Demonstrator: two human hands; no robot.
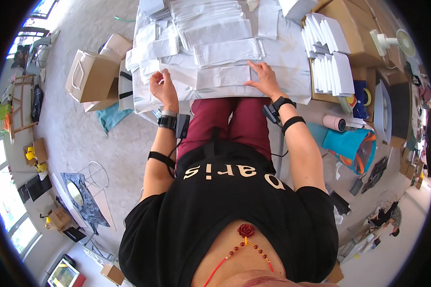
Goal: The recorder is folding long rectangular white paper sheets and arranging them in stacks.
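Here | left hand pinched the folded white sheet at its left edge | right hand lay spread flat on its right end | sheet lay between both hands | risk: uneven pull could skew the fold, nudging the paper stacks beyond.

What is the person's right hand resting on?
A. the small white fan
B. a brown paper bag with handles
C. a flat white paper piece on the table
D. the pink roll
C: the right hand lies palm down on a flat white paper piece at the near edge of the table.
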